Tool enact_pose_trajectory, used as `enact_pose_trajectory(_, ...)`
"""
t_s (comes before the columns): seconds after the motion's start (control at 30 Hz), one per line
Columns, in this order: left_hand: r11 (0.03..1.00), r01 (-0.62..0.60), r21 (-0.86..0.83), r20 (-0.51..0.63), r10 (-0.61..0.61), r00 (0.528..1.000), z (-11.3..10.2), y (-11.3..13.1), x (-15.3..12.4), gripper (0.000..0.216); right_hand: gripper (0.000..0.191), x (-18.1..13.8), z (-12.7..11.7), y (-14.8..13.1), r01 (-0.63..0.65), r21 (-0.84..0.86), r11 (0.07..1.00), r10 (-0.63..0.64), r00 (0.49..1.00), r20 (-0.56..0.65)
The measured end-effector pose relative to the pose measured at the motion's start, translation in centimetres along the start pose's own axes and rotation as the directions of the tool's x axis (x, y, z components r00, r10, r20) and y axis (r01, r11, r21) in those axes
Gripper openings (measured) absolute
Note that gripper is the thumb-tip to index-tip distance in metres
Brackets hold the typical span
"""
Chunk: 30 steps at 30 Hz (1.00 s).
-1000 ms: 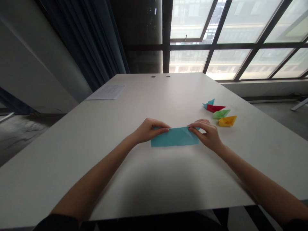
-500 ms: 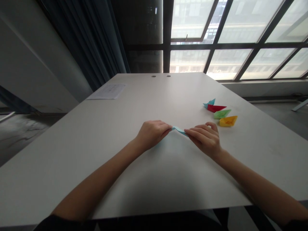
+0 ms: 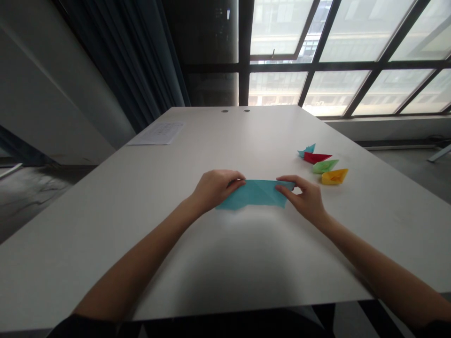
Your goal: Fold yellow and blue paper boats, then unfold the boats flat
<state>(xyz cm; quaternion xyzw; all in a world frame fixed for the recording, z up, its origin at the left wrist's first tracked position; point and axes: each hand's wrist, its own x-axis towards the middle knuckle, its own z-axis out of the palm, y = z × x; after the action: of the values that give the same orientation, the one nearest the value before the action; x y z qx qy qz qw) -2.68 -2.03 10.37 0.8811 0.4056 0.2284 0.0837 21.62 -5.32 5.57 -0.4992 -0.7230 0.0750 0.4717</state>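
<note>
A folded teal paper [image 3: 255,194] lies on the white table [image 3: 225,263], with creases across it and a jagged near edge. My left hand [image 3: 214,187] pinches its far left corner, fingers closed on the paper. My right hand [image 3: 306,197] holds the far right corner between thumb and fingers. Both forearms reach in from the near edge of the table.
Several small folded paper boats stand in a row to the right: teal [image 3: 306,150], red [image 3: 316,157], green [image 3: 324,165], yellow [image 3: 334,176]. A printed white sheet [image 3: 157,134] lies at the far left. Windows and a dark curtain are behind the table.
The teal paper was lifted and turned over between my hands, seen edge-on half a second ago. It now lies flat again, slightly farther away, with a different face up.
</note>
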Motion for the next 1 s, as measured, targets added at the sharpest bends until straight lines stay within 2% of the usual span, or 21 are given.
enact_pose_trajectory(0.07, 0.983, 0.035, -0.179, 0.073, -0.022, 0.997, -0.4, -0.1, -0.1, 0.025, 0.024, 0.1, -0.2, 0.3, -0.164, 0.170, 0.972, 0.153, 0.985, 0.079)
enact_pose_trajectory(0.17, 0.891, 0.102, -0.442, 0.176, -0.026, 0.984, -0.4, -0.7, -0.1, 0.032, 0.029, 0.1, -0.2, 1.3, -0.332, 0.385, 0.861, 0.259, 0.938, 0.230)
enact_pose_trajectory(0.33, 0.715, 0.266, -0.646, 0.314, -0.068, 0.947, 0.7, -2.7, 0.1, 0.036, 0.032, 0.0, 0.1, 3.1, -0.537, 0.595, 0.598, 0.310, 0.839, 0.446)
enact_pose_trajectory(0.4, 0.652, 0.323, -0.686, 0.346, -0.098, 0.933, 1.1, -3.4, 0.0, 0.037, 0.034, 0.0, 0.1, 3.5, -0.571, 0.621, 0.537, 0.297, 0.817, 0.494)
enact_pose_trajectory(0.47, 0.592, 0.372, -0.715, 0.371, -0.130, 0.919, 1.3, -3.8, -0.2, 0.037, 0.038, -0.1, 0.0, 3.7, -0.581, 0.611, 0.538, 0.270, 0.805, 0.527)
enact_pose_trajectory(0.57, 0.526, 0.415, -0.742, 0.392, -0.161, 0.906, 1.5, -3.9, -0.3, 0.038, 0.048, -0.3, 0.0, 3.7, -0.576, 0.556, 0.599, 0.213, 0.784, 0.583)
enact_pose_trajectory(0.63, 0.500, 0.435, -0.749, 0.406, -0.173, 0.897, 1.7, -3.9, -0.3, 0.039, 0.052, -0.3, 0.1, 3.7, -0.545, 0.528, 0.651, 0.186, 0.789, 0.585)
enact_pose_trajectory(0.8, 0.430, 0.484, -0.762, 0.456, -0.174, 0.873, 2.8, -3.5, -0.1, 0.039, 0.034, -0.1, 1.0, 3.7, -0.401, 0.497, 0.769, 0.202, 0.891, 0.407)
enact_pose_trajectory(0.9, 0.361, 0.534, -0.765, 0.514, -0.158, 0.843, 3.3, -3.4, -0.1, 0.042, 0.022, 0.1, 1.4, 3.8, -0.374, 0.446, 0.813, 0.244, 0.915, 0.322)
enact_pose_trajectory(1.0, 0.277, 0.558, -0.782, 0.573, -0.033, 0.819, 2.9, -3.6, -0.3, 0.055, 0.023, 0.1, 1.4, 4.2, -0.416, 0.438, 0.797, 0.336, 0.908, 0.252)
